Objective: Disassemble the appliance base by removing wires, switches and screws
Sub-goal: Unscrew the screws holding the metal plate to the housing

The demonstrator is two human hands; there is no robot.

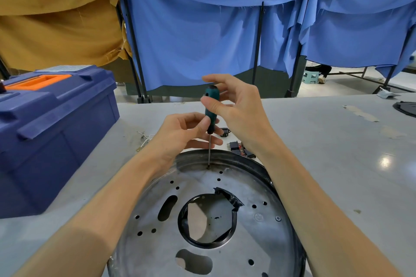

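Note:
A round metal appliance base [254, 186] with several holes and a black-rimmed centre opening lies on the table in front of me. A screwdriver [211, 109] with a teal and black handle stands upright, its tip on a screw [208, 167] near the base's far rim. My left hand [180, 135] pinches the lower handle between thumb and fingers. My right hand [234, 108] touches the upper handle with its thumb and fingers, which are loosely spread.
A blue toolbox [51, 132] with an orange handle stands at the left. Removed black and red switch parts [238, 147] and loose wires [144, 139] lie beyond the base. A dark round part [405, 108] sits at the far right edge. Blue and brown cloths hang behind.

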